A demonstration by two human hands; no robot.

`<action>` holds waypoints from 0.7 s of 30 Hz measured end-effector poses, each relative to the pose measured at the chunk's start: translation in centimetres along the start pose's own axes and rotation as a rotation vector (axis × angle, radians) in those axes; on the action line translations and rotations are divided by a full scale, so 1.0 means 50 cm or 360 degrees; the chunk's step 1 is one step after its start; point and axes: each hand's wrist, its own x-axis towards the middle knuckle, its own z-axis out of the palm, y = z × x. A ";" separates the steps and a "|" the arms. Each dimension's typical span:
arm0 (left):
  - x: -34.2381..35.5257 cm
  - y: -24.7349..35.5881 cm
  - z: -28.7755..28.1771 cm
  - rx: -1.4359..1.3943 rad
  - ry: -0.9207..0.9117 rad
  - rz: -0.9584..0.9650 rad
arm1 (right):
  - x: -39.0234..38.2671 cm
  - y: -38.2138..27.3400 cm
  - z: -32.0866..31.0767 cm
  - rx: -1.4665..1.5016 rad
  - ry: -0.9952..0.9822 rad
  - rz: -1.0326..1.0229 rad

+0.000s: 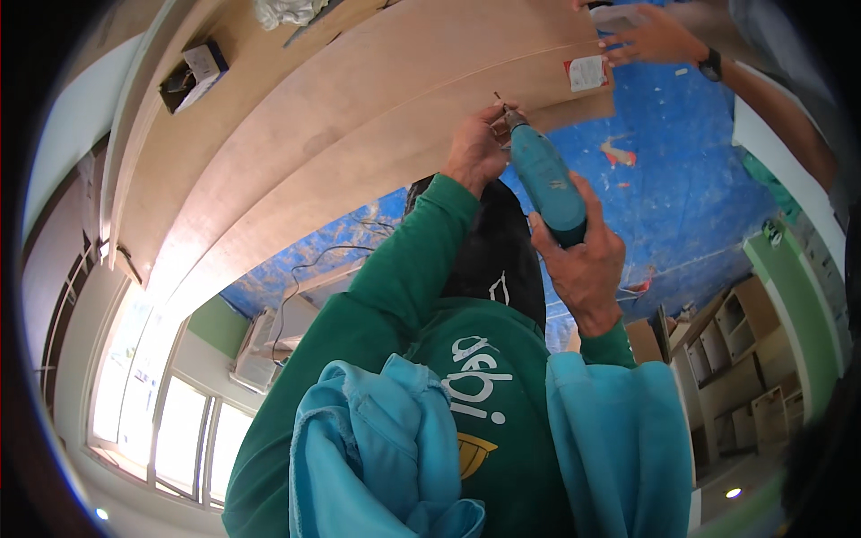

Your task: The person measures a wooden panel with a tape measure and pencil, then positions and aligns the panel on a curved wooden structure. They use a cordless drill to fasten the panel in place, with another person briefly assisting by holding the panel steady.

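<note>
A teal power drill [547, 179] is in my right hand [587, 260], fingers and thumb wrapped round its rear body. Its thin bit [498, 96] points away from me, over the surface of a long light-brown wooden board [386, 108]. My left hand [477, 148] is closed beside the drill's chuck [514, 117], fingertips bent in close to it. Whether those fingers grip the chuck or a small piece near it, I cannot tell. At the board's right end, another person's hand [659, 40] reaches in with fingers spread, near a red-and-white label [587, 73].
Blue sheeting [664, 161] with scraps covers the floor beyond my legs. On the left, a small open box [193, 76] rests on the wood, with crumpled plastic [285, 11] farther up. A dark cable [291, 287] trails at the lower left. Wooden shelving [740, 327] stands at right.
</note>
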 end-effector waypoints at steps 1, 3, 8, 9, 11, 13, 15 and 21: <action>0.006 0.004 -0.004 -0.0018 -0.0009 -0.0020 | 0.004 -0.003 0.003 -0.0017 0.0003 0.0002; 0.016 0.004 -0.010 -0.0056 -0.0026 -0.0054 | 0.008 -0.009 0.002 -0.0060 -0.0003 0.0015; -0.049 0.053 -0.003 0.1394 0.0259 0.0391 | 0.040 -0.044 -0.005 -0.0146 -0.0031 -0.0011; -0.093 0.066 0.010 0.2035 0.0389 0.0585 | 0.047 -0.052 -0.009 -0.0181 -0.0045 0.0001; -0.128 0.073 -0.055 0.2659 0.0711 0.1117 | 0.054 -0.075 -0.017 -0.0276 -0.0099 0.0005; -0.169 0.119 -0.106 0.3287 0.1140 0.1259 | 0.063 -0.091 -0.018 -0.0282 -0.0139 0.0015; -0.174 0.151 -0.164 0.3342 0.1014 0.1168 | 0.067 -0.105 -0.020 -0.0308 -0.0131 0.0016; -0.142 0.150 -0.224 0.3325 0.1001 0.1200 | 0.080 -0.131 -0.017 -0.0444 -0.0074 0.0056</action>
